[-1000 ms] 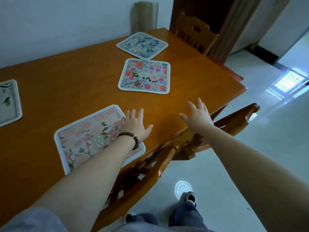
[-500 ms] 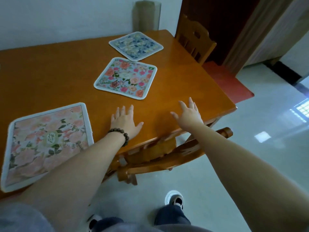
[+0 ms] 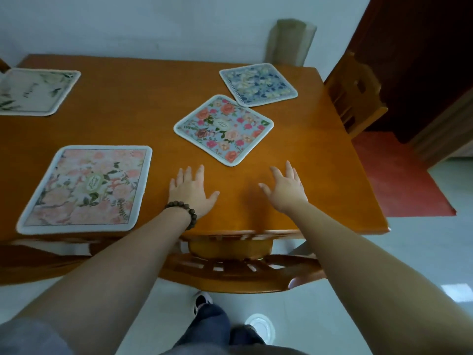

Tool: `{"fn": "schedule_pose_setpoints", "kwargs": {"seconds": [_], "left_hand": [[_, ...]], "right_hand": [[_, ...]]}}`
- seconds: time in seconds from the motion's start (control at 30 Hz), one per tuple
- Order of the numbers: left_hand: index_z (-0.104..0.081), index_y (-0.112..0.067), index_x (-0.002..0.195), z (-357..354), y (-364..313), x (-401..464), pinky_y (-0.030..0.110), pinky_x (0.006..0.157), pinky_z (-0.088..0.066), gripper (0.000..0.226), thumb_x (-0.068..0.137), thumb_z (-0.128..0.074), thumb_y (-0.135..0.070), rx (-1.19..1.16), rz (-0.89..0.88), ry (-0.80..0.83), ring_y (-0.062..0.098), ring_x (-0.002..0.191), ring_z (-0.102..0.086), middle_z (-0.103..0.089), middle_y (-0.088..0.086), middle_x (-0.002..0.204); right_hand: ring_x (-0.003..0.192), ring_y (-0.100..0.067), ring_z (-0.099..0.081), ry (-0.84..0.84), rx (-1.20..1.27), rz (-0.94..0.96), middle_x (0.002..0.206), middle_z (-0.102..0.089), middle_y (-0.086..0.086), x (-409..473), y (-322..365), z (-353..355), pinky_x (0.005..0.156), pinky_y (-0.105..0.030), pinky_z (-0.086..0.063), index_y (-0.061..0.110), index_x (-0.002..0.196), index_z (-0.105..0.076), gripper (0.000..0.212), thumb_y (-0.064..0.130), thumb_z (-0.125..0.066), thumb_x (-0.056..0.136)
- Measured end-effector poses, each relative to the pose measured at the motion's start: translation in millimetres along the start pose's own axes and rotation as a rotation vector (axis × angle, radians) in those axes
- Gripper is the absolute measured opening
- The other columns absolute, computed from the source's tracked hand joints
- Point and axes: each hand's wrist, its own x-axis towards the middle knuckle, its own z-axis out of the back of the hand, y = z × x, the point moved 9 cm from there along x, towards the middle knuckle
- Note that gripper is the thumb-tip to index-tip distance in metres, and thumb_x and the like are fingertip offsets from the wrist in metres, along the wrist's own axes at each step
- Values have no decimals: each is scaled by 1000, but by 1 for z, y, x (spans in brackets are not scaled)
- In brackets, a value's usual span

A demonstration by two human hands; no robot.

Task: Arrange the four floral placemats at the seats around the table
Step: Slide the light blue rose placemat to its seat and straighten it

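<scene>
Several floral placemats lie on the orange wooden table [image 3: 320, 155]. A pink rose placemat [image 3: 87, 188] sits squarely at the near left edge. A light-blue placemat with red and pink flowers [image 3: 224, 129] lies turned like a diamond in the middle. Behind it rests a dark-blue floral placemat [image 3: 258, 84], its corner touching the light-blue one. A white placemat with green leaves [image 3: 33, 90] is at the far left. My left hand [image 3: 190, 192], with a bead bracelet, is open just over the table right of the pink placemat. My right hand [image 3: 286, 187] hovers open, empty, below the light-blue placemat.
A wooden chair [image 3: 240, 272] is tucked under the near edge in front of me. Another chair [image 3: 355, 93] stands at the table's right end, with a red mat [image 3: 394, 175] on the floor beside it. A greenish roll [image 3: 290, 42] leans on the wall behind the table.
My view has swung left and squared up to the table, so the white placemat shows again. Both hands stay open and empty and have moved further in over the table.
</scene>
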Motion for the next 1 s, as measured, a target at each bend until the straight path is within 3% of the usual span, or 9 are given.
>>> {"fn": "schedule_pose_setpoints", "kwargs": {"seconds": [0.37,0.9,1.0], "left_hand": [[-6,-20,152,-5,28,65,50,115,-11,82,90,-43,-59,-34,45,43,31,145,-4,-10,14,158],[-10,-21,150,-23,57,258,55,112,-17,88,84,-42,-69,-12,17,49,34,144,-9,-11,17,157],[-13,-22,150,-32,63,292,55,113,-15,90,82,-44,-72,-3,28,34,35,144,-5,-7,17,157]], "right_hand": [[146,-32,1,79,-15,46,160,5,-10,73,34,-24,115,-49,-14,30,149,-19,69,59,-43,92],[145,-31,5,72,-27,-43,160,1,-10,248,25,-34,115,-52,-8,33,150,-16,77,69,-40,87],[145,-30,8,59,-51,-32,160,4,-9,289,22,-37,116,-51,-6,34,150,-14,74,63,-43,89]]}}
